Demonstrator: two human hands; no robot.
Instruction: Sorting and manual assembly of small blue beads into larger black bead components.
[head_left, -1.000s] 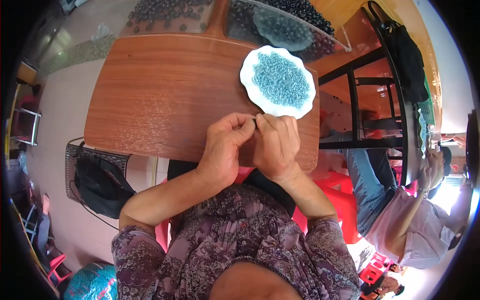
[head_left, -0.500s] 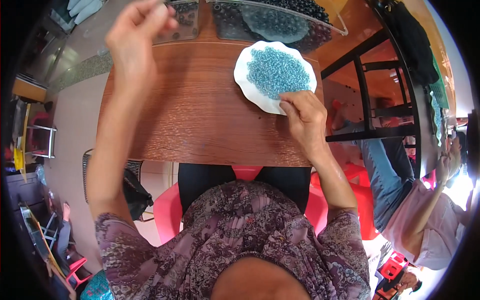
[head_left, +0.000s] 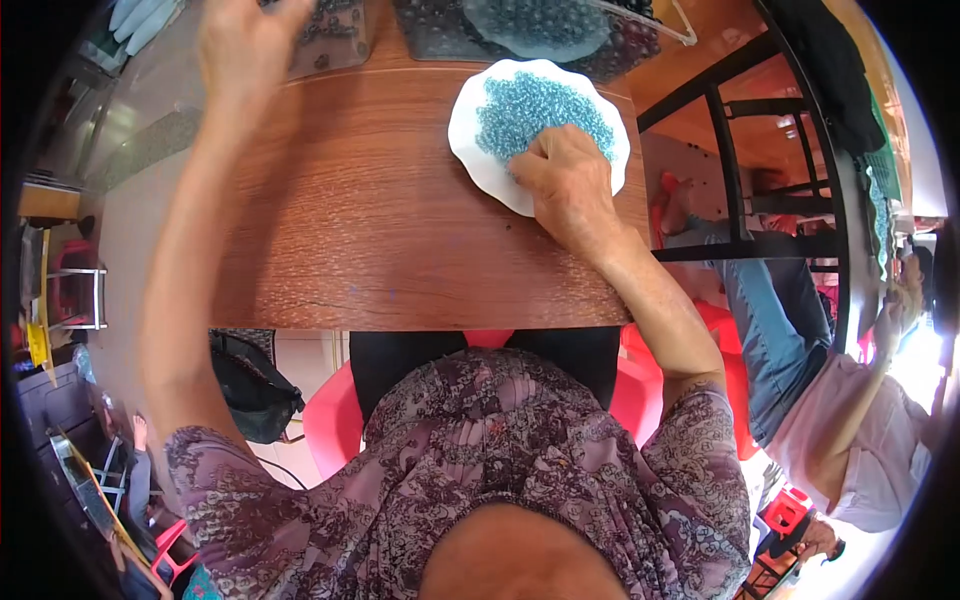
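Since half a second ago: right hand [head_left: 568, 185] slid further onto the beads [head_left: 540, 110], left hand [head_left: 240, 45] kept raised at the table's [head_left: 380, 240] far edge.

Left to right: left hand lifted at eleven o'clock, fingers loosely curled, grip hidden at the frame's rim, cannot tell whether anything held. Just past it, a clear tray [head_left: 335, 40] of dark beads. Centre, bare brown wood. At one o'clock, white scalloped plate [head_left: 480, 150] heaped with blue beads; right hand knuckles-up on the plate's near side, fingers bent into the pile, contents of the pinch unseen. Beyond, at twelve, a glass dish [head_left: 540, 25]. Far right, another person [head_left: 850, 440] seated.
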